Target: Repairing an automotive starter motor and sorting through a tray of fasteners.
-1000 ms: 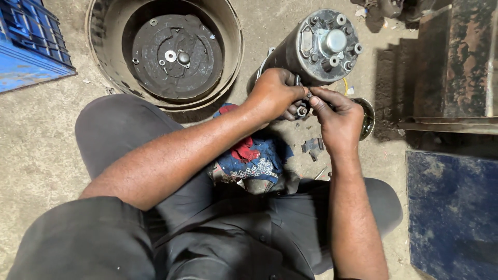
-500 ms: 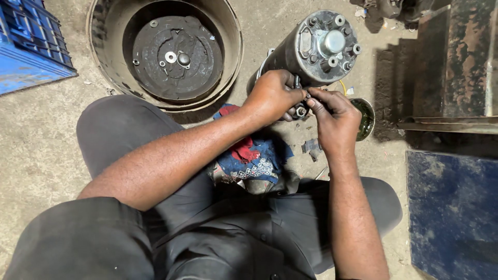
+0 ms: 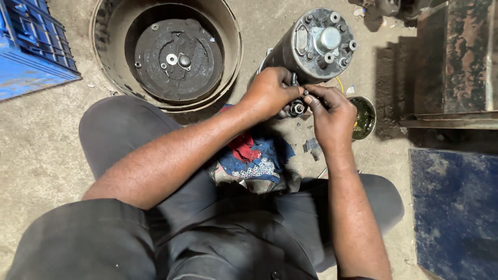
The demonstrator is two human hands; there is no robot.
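Head view: left hand (image 3: 270, 93) clenching on grey cylindrical metal motor housing (image 3: 311, 44). Right hand (image 3: 332, 116) fingers (image 3: 314, 98) pinching small dark metal fitting (image 3: 296, 108) just beside it.

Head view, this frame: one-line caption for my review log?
Both hands, left and right, grip a small fitting beneath a grey motor on the floor.

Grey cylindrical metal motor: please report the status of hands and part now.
Left hand and right hand both in a pinching grip on small metal fitting. Grey cylindrical metal motor lies on floor, just behind. Crumpled blue and red rag below hands, not blocking.
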